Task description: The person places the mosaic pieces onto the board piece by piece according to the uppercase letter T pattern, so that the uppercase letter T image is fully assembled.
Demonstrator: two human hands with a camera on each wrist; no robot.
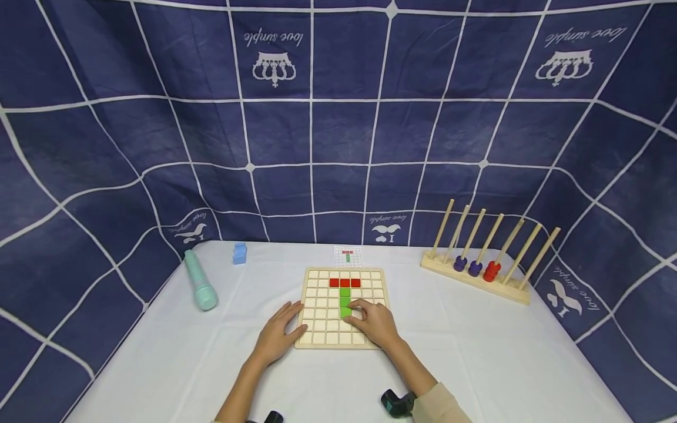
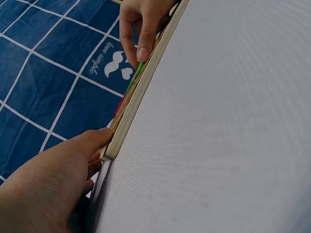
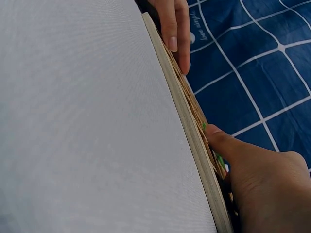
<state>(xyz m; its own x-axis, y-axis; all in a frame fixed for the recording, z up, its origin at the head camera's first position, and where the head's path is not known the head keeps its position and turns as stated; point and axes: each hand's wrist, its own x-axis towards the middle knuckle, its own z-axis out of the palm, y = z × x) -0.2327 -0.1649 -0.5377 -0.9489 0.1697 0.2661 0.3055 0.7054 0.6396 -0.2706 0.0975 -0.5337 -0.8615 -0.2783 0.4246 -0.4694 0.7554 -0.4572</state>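
A wooden grid board (image 1: 344,346) lies on the white table. On it, a row of three red tiles (image 1: 345,283) sits above a column of green tiles (image 1: 345,292), forming a T. My right hand (image 1: 376,323) pinches the lowest green tile (image 1: 345,312) between thumb and index finger, at the foot of the column. The thumb touches green in the right wrist view. My left hand (image 1: 276,333) rests at the board's left edge, its fingers loosely extended and its thumb (image 2: 99,138) on the rim.
Just behind the board lies a small printed card (image 1: 358,258) with a red and green T. A teal flashlight-shaped object (image 1: 198,279) and a blue block (image 1: 240,254) are at left. A wooden peg rack (image 1: 508,289) with purple and red beads stands back right.
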